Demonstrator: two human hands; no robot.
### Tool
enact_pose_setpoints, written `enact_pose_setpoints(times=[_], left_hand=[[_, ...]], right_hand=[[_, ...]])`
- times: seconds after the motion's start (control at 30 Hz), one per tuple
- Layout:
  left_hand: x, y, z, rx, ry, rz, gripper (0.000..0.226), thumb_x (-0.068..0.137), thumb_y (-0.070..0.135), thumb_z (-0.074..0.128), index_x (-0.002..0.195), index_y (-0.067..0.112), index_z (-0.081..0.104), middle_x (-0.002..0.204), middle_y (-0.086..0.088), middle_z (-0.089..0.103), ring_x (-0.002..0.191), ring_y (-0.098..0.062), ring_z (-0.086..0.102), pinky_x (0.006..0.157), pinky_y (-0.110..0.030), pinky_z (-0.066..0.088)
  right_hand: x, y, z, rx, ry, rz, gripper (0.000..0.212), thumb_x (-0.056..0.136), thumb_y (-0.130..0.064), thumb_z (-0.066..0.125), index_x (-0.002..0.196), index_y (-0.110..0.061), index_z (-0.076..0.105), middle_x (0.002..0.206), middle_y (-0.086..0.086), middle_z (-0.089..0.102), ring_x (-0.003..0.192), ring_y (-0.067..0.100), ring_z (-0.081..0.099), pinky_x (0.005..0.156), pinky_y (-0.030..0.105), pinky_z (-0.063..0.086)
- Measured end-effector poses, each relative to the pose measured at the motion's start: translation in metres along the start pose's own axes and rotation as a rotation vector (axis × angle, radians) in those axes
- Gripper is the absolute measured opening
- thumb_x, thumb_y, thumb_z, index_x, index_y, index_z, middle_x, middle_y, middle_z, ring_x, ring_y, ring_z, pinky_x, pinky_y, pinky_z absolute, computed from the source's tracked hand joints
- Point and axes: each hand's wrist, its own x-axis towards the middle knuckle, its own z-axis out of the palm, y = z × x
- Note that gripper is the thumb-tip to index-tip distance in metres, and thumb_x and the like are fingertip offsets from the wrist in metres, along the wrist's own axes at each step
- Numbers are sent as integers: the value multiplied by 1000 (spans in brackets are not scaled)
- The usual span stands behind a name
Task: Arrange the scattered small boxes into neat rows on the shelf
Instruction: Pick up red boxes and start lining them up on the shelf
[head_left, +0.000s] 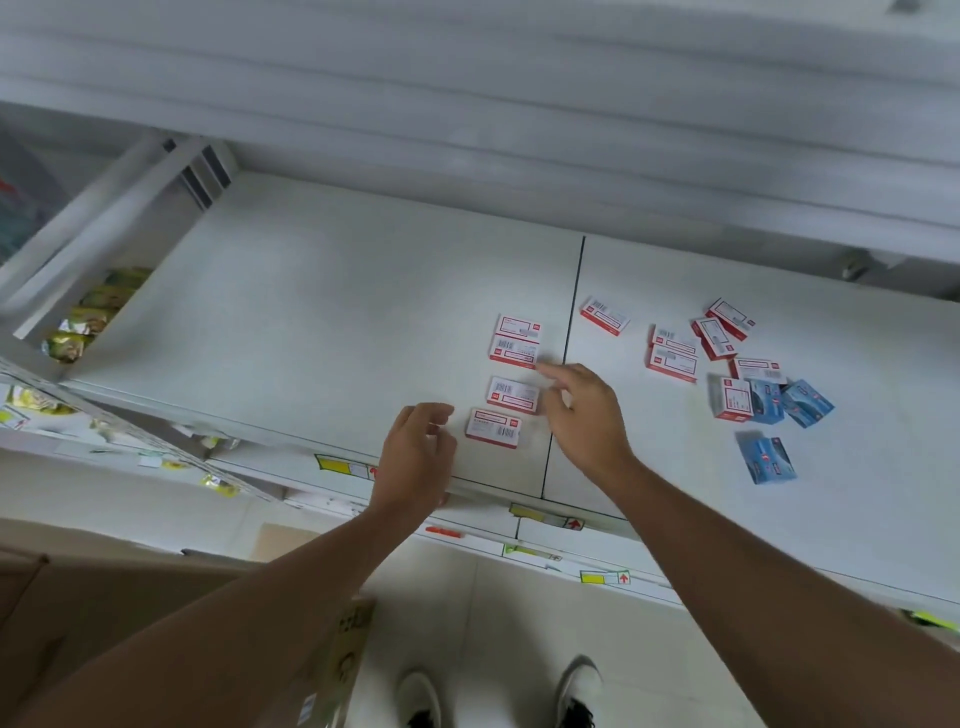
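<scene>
White shelf (322, 291): red boxes (511, 395) lined in a column, both hands (415, 457) loose, empty, poised beside them to square edges.

At your far left, yellow-green snack packets (85, 317) fill a lower shelf level. A brown cardboard box (156, 613) stands on the tiled floor (483, 623) below you, beside your 2 white shoes (579, 691).
</scene>
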Motion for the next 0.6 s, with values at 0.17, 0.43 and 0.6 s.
enact_pose_setpoints(times=[0.17, 0.43, 0.6], left_hand=[[-16, 18, 13, -513, 17, -232, 37, 110, 40, 45, 146, 34, 51, 138, 9, 61, 123, -17, 63, 101, -41, 59], [-14, 43, 30, -654, -100, -250, 60, 108, 62, 26, 163, 37, 27, 168, 16, 32, 154, -10, 29, 122, -33, 21], [-13, 44, 35, -698, -112, -277, 60, 109, 62, 24, 163, 36, 28, 167, 14, 34, 154, -12, 31, 122, -35, 21]], right_hand=[[-56, -27, 23, 580, 108, 285, 33, 114, -27, 39, 145, -27, 50, 131, -22, 56, 99, -31, 52, 75, -5, 41], [-72, -39, 67, 878, 188, 401, 38, 113, -39, 32, 151, -38, 31, 133, -34, 48, 109, -30, 51, 79, -5, 41], [-67, -38, 74, 899, 203, 448, 64, 106, -57, 33, 165, -36, 21, 164, -14, 37, 150, 9, 36, 126, 35, 26]])
